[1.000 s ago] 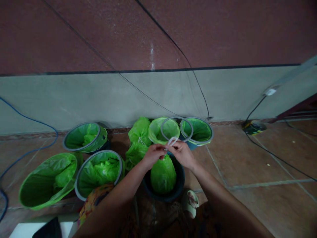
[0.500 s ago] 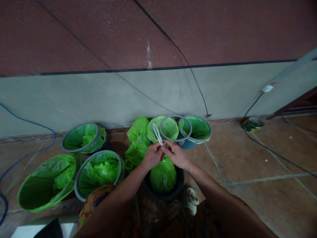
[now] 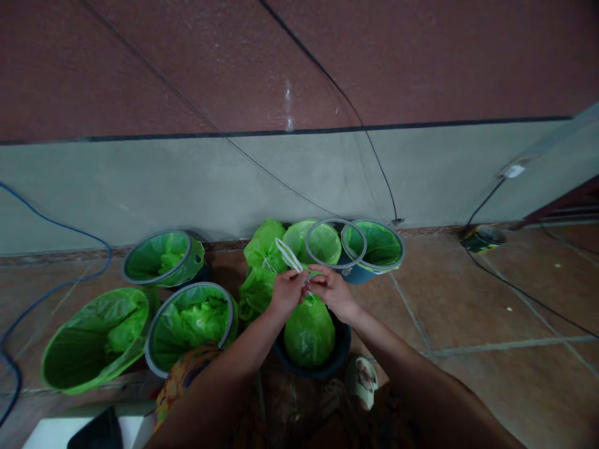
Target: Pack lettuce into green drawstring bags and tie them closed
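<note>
Between my hands a white drawstring (image 3: 287, 254) rises as a loop above the neck of a full green trash bag (image 3: 309, 337). The bag stands in a dark round bin (image 3: 345, 346) right below. My left hand (image 3: 289, 290) is closed on the base of the loop. With its fingers bent, my right hand (image 3: 334, 293) pinches at the same spot, where the drawstring meets the gathered bag neck. The fingers partly hide that neck. Just beyond, other tied green bags (image 3: 264, 244) lean together, one with a white string around its neck.
Left stand several green-lined bins (image 3: 223, 337) with loose bags inside. Near the wall are more lined bins (image 3: 372, 246) and a grey ring (image 3: 306, 243). A blue cable (image 3: 56, 287) lies left; a black cable (image 3: 538, 293) crosses the tiles right, by a small tin (image 3: 484, 237).
The white loop leans further to the left, and my left hand has shifted slightly. My right fingers have spread a little at the neck. The view has turned slightly left.
</note>
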`<state>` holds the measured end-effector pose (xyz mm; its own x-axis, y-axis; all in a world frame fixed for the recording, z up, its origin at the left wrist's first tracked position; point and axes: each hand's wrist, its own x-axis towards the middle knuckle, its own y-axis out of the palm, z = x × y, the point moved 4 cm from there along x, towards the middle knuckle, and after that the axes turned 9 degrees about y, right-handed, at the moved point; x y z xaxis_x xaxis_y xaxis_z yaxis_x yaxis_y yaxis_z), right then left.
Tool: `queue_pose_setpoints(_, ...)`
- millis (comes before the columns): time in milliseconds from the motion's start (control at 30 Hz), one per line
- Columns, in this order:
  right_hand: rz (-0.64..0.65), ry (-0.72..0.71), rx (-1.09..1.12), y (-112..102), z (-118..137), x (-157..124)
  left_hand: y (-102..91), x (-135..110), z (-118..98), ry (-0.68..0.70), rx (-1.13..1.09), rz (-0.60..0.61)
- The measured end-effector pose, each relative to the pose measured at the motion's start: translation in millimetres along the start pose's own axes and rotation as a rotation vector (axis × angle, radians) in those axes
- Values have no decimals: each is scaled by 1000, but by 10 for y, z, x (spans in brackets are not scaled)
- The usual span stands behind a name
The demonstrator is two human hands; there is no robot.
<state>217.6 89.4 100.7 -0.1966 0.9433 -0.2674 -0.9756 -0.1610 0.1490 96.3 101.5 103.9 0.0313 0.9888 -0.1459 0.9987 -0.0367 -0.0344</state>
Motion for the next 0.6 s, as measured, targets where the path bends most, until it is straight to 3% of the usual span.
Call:
queue_pose_setpoints(167,-161,-309,-578,23,107,-103,-14,11,59,-182,-120,-74)
queue_pose_setpoints(300,-233,-331,-808,61,174,-170,7,27,22,-97,-100,-48)
queue_pose_setpoints(400,-201,-194,-674,8,144,-138,7,37,-22,-51,-98,13)
queue_pose_setpoints(500,-50,120,-259,-64,20,-96,-15,45,-38,-105,-80,107)
queue_pose_setpoints(600,111,374,137,-79,-45,-110,-29,59,-61,-63,-70,191)
